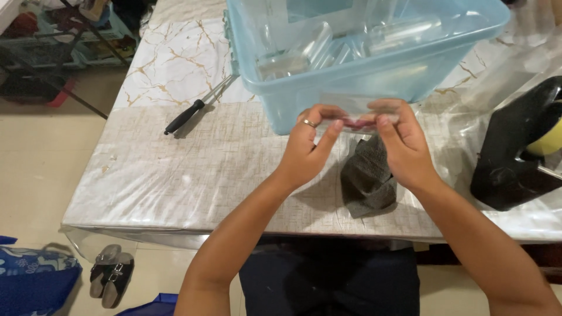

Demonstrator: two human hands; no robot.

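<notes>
Both my hands are raised over the table, pinching a small clear plastic packet (353, 109) with a pink strip inside. My left hand (310, 143), wearing a ring, grips its left end. My right hand (401, 143) grips its right end. The packet is held just in front of a light blue plastic bin (304, 93) holding several clear plastic items. A dark grey folded cloth (367, 178) lies on the table under my hands.
A black tape dispenser (515, 149) with a yellow roll stands at the right. A black-handled metal tool (193, 111) lies left of the bin. Clear plastic sheeting (515, 64) lies at the back right. Sandals (111, 275) and a blue bag (35, 281) sit on the floor.
</notes>
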